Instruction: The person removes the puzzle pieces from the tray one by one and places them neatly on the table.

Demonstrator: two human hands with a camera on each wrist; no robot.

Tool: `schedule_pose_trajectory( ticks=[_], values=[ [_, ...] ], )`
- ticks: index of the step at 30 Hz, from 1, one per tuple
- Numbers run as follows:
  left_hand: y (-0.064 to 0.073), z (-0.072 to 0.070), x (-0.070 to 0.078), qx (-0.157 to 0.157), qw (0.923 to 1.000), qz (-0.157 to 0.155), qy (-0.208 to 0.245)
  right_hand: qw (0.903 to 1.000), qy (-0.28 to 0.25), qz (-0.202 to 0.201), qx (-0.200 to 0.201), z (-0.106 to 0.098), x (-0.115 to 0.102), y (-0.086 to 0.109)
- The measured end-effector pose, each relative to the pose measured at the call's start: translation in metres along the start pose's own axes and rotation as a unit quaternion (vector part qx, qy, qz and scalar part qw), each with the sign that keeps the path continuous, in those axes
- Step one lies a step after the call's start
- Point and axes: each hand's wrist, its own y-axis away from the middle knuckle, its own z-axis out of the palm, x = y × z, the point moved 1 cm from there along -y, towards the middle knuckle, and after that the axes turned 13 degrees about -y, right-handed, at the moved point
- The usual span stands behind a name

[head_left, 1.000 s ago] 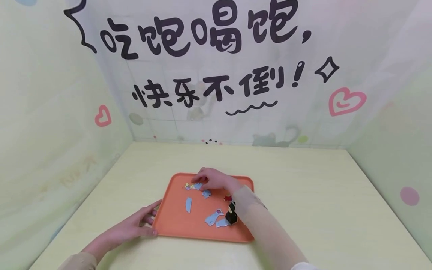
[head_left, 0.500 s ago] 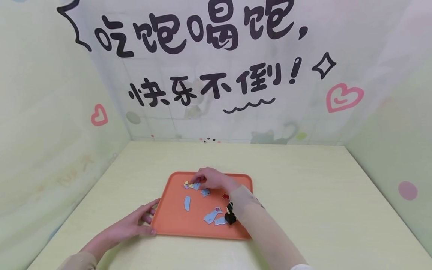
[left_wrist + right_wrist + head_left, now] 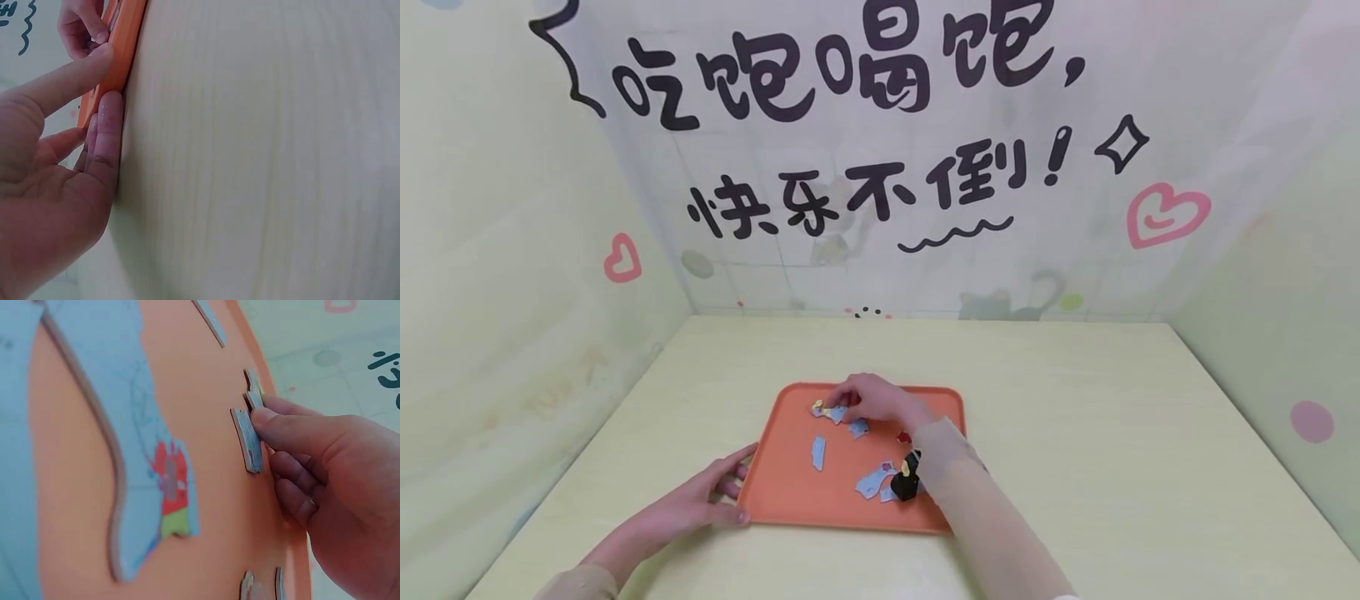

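Near the far edge of an orange tray (image 3: 797, 508), my right hand (image 3: 872, 397) pinches a small light-blue puzzle piece (image 3: 837, 414) between thumb and index finger. To its left is a yellow-and-purple piece (image 3: 817, 408); on its right lies another blue piece (image 3: 858, 428). The right wrist view shows the thumb on the pinched piece (image 3: 253, 400); its other fingers curl loosely. My left hand (image 3: 711, 493) rests against the tray's left edge, thumb near the front corner. In the left wrist view its fingertips touch the orange rim (image 3: 128, 44).
A long blue piece (image 3: 817, 453) lies left of centre in the tray. Toward the front right are a light-blue piece with a reddish patch (image 3: 874, 482), a black piece (image 3: 906, 483) and a red one (image 3: 904, 437). The right sleeve (image 3: 977, 508) crosses the tray's right side.
The black piece beside the right sleeve has shifted slightly left and covers more of the blue piece under it. Both hands keep nearly the same places; the head view moved a little.
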Motion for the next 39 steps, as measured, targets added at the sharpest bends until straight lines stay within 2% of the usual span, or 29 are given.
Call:
schedule_pose_trajectory(
  ticks=[3,13,17,20,26,34,37,39],
  values=[
    [-0.002,0.001,0.000,0.000,1.0000,-0.008,0.004,1.0000,-0.004,0.003,0.008,-0.001,0.001,0.001],
    [0.001,0.002,-0.001,-0.012,0.9998,-0.002,0.017,0.9992,-0.032,0.007,0.024,-0.008,-0.002,0.010],
    [0.001,0.001,-0.001,-0.013,0.9998,-0.002,0.018,0.9980,-0.034,0.001,0.052,-0.020,-0.005,0.019],
    [0.001,0.001,-0.001,-0.014,0.9998,0.002,0.014,0.9970,-0.017,-0.010,0.075,-0.032,-0.006,0.024],
    [0.002,0.001,0.000,-0.016,0.9997,0.008,0.016,0.9922,-0.018,-0.008,0.123,-0.057,-0.004,0.038],
    [0.004,0.003,0.000,-0.020,0.9997,-0.014,0.006,0.9813,-0.008,-0.024,0.191,-0.086,0.023,0.055],
    [0.003,0.003,0.001,-0.016,0.9999,0.001,0.003,0.9757,0.000,-0.029,0.217,-0.099,0.036,0.061],
    [0.002,0.002,0.002,-0.015,0.9999,0.000,0.004,0.9717,0.001,-0.029,0.234,-0.108,0.044,0.066]
  ],
)
